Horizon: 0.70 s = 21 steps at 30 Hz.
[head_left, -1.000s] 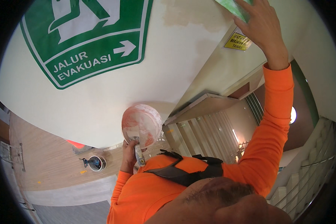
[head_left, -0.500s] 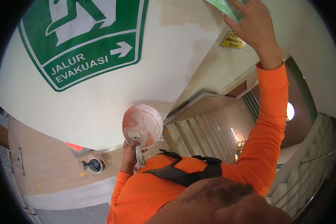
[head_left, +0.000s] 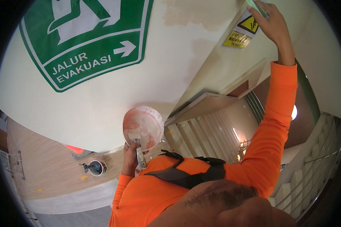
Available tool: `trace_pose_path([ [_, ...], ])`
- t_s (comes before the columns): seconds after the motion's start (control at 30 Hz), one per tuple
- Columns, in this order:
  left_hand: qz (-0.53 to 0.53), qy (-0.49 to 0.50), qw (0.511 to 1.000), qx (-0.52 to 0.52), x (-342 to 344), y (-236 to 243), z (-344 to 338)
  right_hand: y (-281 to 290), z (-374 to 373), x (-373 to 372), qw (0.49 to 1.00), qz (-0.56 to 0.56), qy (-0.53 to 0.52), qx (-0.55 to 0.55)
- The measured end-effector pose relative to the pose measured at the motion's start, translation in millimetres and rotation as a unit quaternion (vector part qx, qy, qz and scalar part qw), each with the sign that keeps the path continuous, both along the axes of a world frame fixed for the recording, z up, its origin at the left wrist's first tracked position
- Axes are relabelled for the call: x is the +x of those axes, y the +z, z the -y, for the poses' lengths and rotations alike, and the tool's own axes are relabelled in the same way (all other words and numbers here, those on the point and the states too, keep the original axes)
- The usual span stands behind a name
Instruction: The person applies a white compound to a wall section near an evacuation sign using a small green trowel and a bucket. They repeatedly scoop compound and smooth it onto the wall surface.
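My left hand (head_left: 130,156) is closed at the near rim of a round, pink-stained bucket (head_left: 154,123), held low in front of the wall. A putty knife (head_left: 141,158) lies against that rim under the same hand, its handle pointing back at me and its blade inside the bucket. High on the right, my right hand (head_left: 273,23) pinches a thin, flat green spreader (head_left: 259,7), seen nearly edge-on, at the angled wall beside a yellow and white warning sign (head_left: 237,39). Whether the spreader touches the wall cannot be told.
On the wall at left is a large green evacuation sign (head_left: 96,56); a tan patch (head_left: 193,15) marks the wall near the top. Stairs (head_left: 201,136) descend below the wall's corner. A small bucket (head_left: 97,168) with a dark tool stands on the floor. Railings (head_left: 314,166) run at far right.
My right hand has moved to the right and slightly down, uncovering more of the warning sign. The spreader has turned from face-on to nearly edge-on. My left hand and bucket have barely shifted.
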<state>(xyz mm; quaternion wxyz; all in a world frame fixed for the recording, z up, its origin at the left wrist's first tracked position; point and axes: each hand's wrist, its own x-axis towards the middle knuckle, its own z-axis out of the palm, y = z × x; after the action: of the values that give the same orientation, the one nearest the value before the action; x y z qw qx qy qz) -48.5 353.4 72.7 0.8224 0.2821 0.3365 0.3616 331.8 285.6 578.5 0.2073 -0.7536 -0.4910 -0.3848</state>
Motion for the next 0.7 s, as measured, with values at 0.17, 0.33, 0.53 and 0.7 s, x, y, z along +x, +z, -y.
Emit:
trace_pose_path([
  [0.17, -0.007, -0.014, 1.000, -0.011, -4.3, -7.8, -2.5, 1.9, -12.7, -15.2, 1.000, -0.002, -0.002, 0.000],
  [0.33, -0.020, -0.015, 1.000, 0.001, -14.6, -10.0, -4.6, -23.5, -17.6, 48.1, 0.995, -0.068, 0.062, -0.032],
  [0.53, -0.026, -0.015, 1.000, -0.008, -24.3, -14.3, -9.2, -69.6, -13.6, 34.9, 0.999, -0.015, 0.043, -0.021],
  [0.7, -0.024, -0.013, 1.000, 0.007, -25.4, -18.4, -12.5, -19.7, -15.3, 27.2, 0.995, -0.078, 0.054, 0.024],
])
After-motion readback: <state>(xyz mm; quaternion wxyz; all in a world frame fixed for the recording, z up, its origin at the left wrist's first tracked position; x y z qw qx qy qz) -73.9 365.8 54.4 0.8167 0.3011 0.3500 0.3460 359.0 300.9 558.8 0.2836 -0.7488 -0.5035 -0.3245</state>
